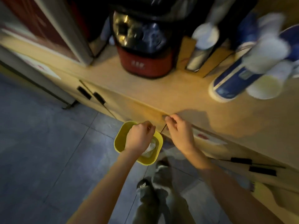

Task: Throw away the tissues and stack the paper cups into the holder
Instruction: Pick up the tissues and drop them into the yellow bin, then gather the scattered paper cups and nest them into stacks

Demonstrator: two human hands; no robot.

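hovering over the yellow bin (119, 139), left hand (140, 136) curled empty; right hand (179, 131) loosely curled at counter edge (145, 107).

Red appliance (146, 62) on wooden counter (161, 94), black cabinet handles (91, 95), grey floor tiles (40, 143)

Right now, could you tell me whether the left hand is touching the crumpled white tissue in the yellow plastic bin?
Cannot tell. In the head view the left hand overlaps the tissue inside the bin, hiding any contact or gap.
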